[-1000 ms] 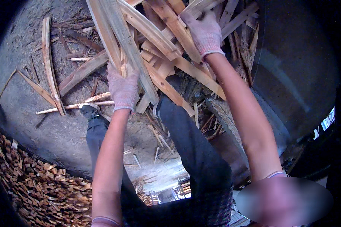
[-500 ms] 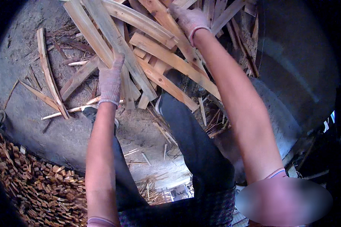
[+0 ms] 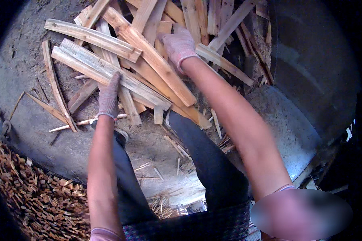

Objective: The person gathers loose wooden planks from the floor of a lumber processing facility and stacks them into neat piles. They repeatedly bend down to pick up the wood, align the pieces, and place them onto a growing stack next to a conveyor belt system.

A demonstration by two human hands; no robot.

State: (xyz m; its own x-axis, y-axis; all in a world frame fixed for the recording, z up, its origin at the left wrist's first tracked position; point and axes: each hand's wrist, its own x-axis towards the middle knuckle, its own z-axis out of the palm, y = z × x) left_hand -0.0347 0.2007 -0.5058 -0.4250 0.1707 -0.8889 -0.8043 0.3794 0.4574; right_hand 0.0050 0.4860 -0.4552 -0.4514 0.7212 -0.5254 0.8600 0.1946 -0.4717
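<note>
Reader: Where does the wood lie relative to the grip?
Author: A pale board (image 3: 80, 65) and a grey-faced board (image 3: 145, 91), side by side, slant across the left hand (image 3: 108, 96), whose thumb pinches the pale board from above.
Reader: And the right hand (image 3: 179, 45)?
Author: Over the plank pile (image 3: 191, 20); its grip cannot be told.
Reader: Counts?
Author: Two slanting boards; one long plank (image 3: 149, 55) between two gloved hands; one curved strip (image 3: 56, 84), left.
</note>
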